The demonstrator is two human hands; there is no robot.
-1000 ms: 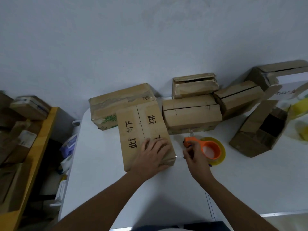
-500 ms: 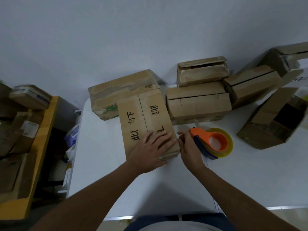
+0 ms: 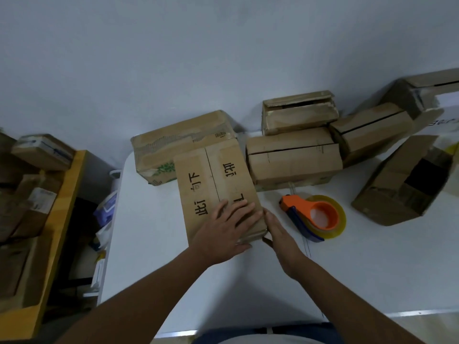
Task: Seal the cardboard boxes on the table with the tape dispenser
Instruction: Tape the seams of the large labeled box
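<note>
Several cardboard boxes point(image 3: 293, 160) on white table point(image 3: 154, 256), pale wall point(image 3: 173, 58) behind

Seven cardboard boxes point(image 3: 218, 184) are counted on the white surface point(image 3: 149, 244). One tape dispenser point(image 3: 313, 217) is seen there. Two hands, left hand point(image 3: 224, 232) and right hand point(image 3: 282, 240), are counted.

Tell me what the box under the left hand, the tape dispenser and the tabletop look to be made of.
Box: brown corrugated cardboard, matte, with creased edges and printed black characters.
Tape dispenser: apparently moulded plastic, smooth orange body with a dark blue part, carrying a glossy, yellowish see-through tape roll.
Tabletop: smooth white surface, faintly sheened; plastic or laminate, cannot tell which.
</note>
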